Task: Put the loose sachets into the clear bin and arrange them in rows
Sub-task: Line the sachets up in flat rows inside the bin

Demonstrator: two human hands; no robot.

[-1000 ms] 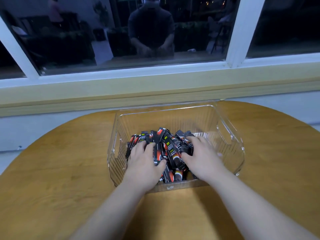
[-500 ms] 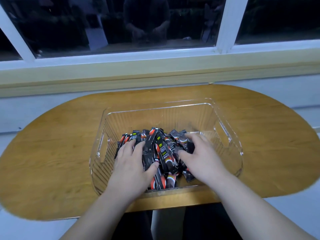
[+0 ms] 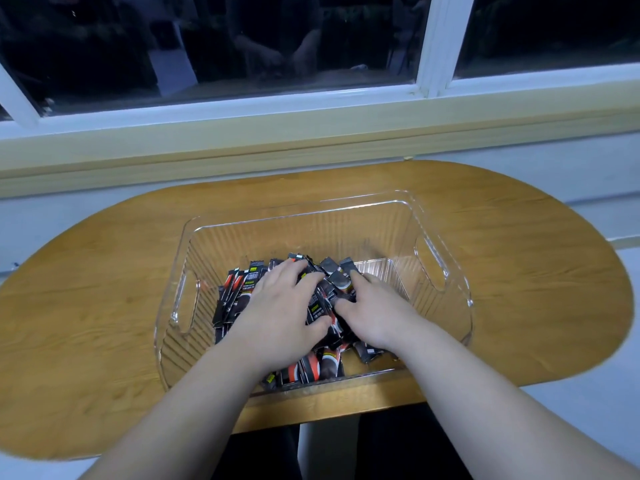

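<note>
A clear ribbed bin (image 3: 446, 292) with cut-out handles stands on the wooden table. Inside it lies a heap of black, red and white sachets (image 3: 239, 289), bunched in the left and middle part. Both my hands are inside the bin on top of the heap. My left hand (image 3: 280, 313) lies flat over the sachets with fingers spread and thumb against a sachet between the hands. My right hand (image 3: 377, 313) rests on the right side of the heap, its fingertips curled onto the sachets. The sachets under my hands are hidden.
The oval wooden table (image 3: 104, 306) ends close to the bin's near wall. A pale sill (image 3: 311, 133) and a dark window run along the far side. The right part of the bin floor shows no sachets.
The view has tilted down and pulled back, showing more table. My left hand has slid forward and to the right over the heap; my right hand stays on its right side.
</note>
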